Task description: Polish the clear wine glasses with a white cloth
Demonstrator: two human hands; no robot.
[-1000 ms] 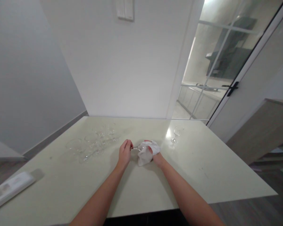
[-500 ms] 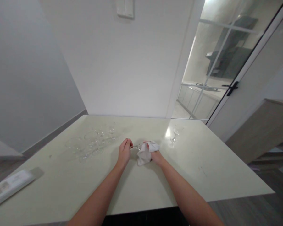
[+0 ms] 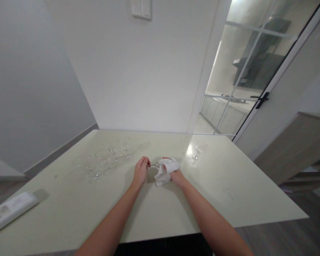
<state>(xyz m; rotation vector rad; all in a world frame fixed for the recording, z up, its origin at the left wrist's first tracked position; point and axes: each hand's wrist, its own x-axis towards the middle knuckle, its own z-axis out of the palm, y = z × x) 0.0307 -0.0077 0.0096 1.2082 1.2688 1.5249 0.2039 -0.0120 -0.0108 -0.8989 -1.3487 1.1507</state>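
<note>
My left hand [image 3: 141,170] is closed on one end of a clear stemmed glass [image 3: 153,166], held sideways low over the middle of the table. A crumpled white cloth [image 3: 164,174] wraps the other end of this glass, and my right hand [image 3: 177,177] is closed on the cloth. The bowl of the glass is mostly hidden under the cloth. Only part of my right hand's fingers shows.
On the pale table [image 3: 96,220], several clear glasses [image 3: 104,163] are grouped at the left. One stemmed glass [image 3: 197,151] stands upright at the back right. A long white box [image 3: 12,209] lies at the left edge. A wall [image 3: 138,78] borders the table's back.
The white cloth has shifted slightly over the glass and its folds have changed shape. Both hands stay in nearly the same place.
</note>
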